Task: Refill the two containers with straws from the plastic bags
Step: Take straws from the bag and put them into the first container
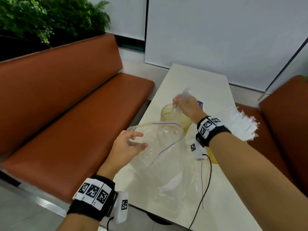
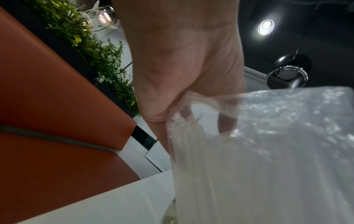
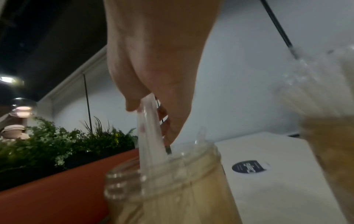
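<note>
My left hand (image 1: 130, 144) pinches the rim of a clear zip bag (image 1: 160, 142) and holds its mouth open above the white table (image 1: 196, 80); its fingertips (image 2: 227, 124) show through the bag (image 2: 268, 136). Farther back, my right hand (image 1: 185, 105) grips a small bundle of clear-wrapped straws (image 1: 185, 93), whose lower ends dip into an amber jar (image 1: 168, 112). In the right wrist view the straws (image 3: 151, 136) stand in that jar's (image 3: 172, 181) mouth. A second jar (image 1: 211, 155) packed with white straws (image 1: 241, 125) stands behind my right forearm.
Orange benches flank the table, one on the left (image 1: 75, 114) and one on the right (image 1: 286, 114). Green plants (image 1: 50, 17) top the left bench's back. A dark round sticker (image 1: 200, 104) lies near the far jar. A black cable (image 1: 206, 180) hangs from my right wrist.
</note>
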